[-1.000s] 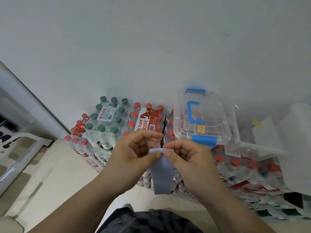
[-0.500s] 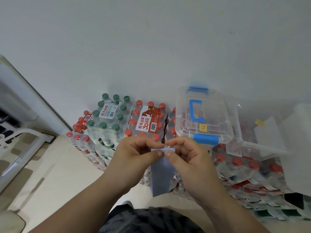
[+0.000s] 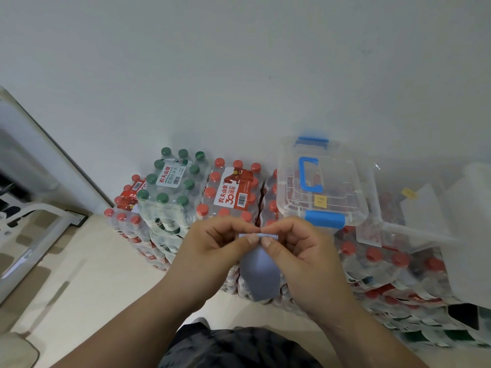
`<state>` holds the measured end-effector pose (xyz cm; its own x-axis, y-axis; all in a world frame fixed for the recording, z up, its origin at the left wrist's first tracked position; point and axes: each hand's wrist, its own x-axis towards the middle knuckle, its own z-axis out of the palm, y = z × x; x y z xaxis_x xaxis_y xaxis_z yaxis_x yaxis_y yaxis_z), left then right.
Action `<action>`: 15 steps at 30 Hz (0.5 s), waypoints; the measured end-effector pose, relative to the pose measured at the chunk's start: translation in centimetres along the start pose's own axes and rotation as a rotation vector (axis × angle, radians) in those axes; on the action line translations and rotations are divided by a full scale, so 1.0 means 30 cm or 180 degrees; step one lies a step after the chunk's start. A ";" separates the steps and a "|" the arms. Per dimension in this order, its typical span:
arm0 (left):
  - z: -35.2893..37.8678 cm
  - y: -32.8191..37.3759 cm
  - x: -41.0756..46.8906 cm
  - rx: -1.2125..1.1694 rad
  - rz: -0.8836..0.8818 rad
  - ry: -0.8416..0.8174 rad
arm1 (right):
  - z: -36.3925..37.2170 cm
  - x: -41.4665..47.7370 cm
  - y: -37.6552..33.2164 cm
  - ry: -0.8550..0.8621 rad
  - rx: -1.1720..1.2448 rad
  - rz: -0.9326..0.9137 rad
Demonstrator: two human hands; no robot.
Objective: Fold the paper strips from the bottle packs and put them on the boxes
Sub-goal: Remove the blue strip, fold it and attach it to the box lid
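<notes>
The top edge of the blue paper strip [image 3: 261, 274] had been turned over further than a second earlier: where it had been a flat fold pinched between the thumbs, it now formed a narrow rolled band running across between the fingertips. The left hand [image 3: 212, 251] and right hand [image 3: 300, 253] had drawn slightly closer together over that edge, thumbs nearly touching. The hanging part of the strip had bowed and narrowed towards the top (it had hung flatter before). The view itself had also tilted a little.
</notes>
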<state>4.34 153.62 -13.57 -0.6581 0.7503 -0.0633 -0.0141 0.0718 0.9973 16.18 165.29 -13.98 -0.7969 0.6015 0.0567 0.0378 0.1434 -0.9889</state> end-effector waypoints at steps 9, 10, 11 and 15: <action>-0.006 -0.008 0.001 -0.0013 0.0030 0.0087 | 0.004 -0.004 0.006 0.0098 0.0189 0.0253; -0.005 -0.008 -0.001 -0.0020 0.0026 0.0092 | 0.004 -0.003 0.007 0.0134 0.0205 0.0310; -0.005 -0.007 -0.002 -0.0009 0.0019 0.0082 | 0.003 -0.003 0.007 0.0148 0.0230 0.0345; -0.008 -0.005 -0.008 -0.0019 -0.0060 0.0015 | 0.001 -0.004 0.006 0.0143 0.0181 0.0299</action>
<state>4.31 153.27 -13.69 -0.6612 0.7457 -0.0819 -0.0309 0.0820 0.9962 16.27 165.22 -14.18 -0.7636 0.6449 -0.0319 0.0760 0.0407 -0.9963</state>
